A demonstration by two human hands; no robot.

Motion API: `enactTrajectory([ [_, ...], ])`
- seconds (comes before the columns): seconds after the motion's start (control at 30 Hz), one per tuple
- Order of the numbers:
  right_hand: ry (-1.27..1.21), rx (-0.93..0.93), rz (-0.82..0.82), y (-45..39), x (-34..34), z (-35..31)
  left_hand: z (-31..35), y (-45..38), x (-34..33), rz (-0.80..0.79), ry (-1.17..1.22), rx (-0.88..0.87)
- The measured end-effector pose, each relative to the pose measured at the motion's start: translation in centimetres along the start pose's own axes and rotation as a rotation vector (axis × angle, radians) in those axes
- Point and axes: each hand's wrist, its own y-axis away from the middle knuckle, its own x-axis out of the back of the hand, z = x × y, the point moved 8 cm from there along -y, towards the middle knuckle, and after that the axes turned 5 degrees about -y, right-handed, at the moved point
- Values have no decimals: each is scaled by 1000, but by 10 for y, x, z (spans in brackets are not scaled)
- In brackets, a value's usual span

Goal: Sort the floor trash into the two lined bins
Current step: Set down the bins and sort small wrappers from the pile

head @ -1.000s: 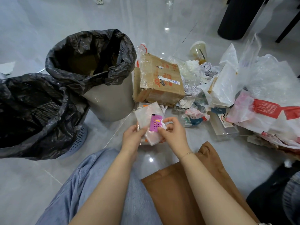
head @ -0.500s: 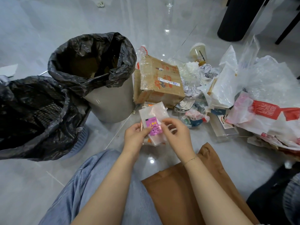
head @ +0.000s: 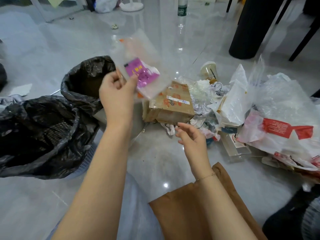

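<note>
My left hand [head: 116, 97] is raised beside the grey bin's [head: 83, 84] right rim, pinching a clear plastic bag with a purple label [head: 141, 73]. The bag hangs blurred in the air between that bin and the cardboard box [head: 171, 104]. My right hand [head: 192, 137] hovers low over the floor with its fingers apart and nothing in them. The blue mesh bin [head: 36, 134], lined in black like the grey one, stands at the near left. The trash heap [head: 251, 115] lies to the right: crumpled paper, plastic bags, a drink cup [head: 208, 71].
A brown paper bag [head: 194, 212] lies by my knee. A black cylinder [head: 249, 28] and chair legs stand at the far right. A bottle [head: 182, 7], a white base and small scraps sit on the far floor. A dark object is at the bottom right corner.
My left hand has lifted the labelled bag up and away, toward the grey bin. My right hand has let go of the bag and dropped back, open. The view has tilted up.
</note>
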Motion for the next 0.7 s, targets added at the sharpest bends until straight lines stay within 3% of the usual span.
enactTrajectory([
  [0.23, 74, -73, -76, 12, -18, 20, -16, -77, 36, 209, -97, 114],
  [0.47, 132, -91, -111, 12, -25, 34, -39, -90, 29, 69, -614, 228],
  [0.57, 139, -96, -121, 12, -25, 37, -24, -83, 26, 74, -681, 149],
  [0.7, 141, -87, -110, 9, -19, 37, 7, -60, 24, 108, -637, -84],
])
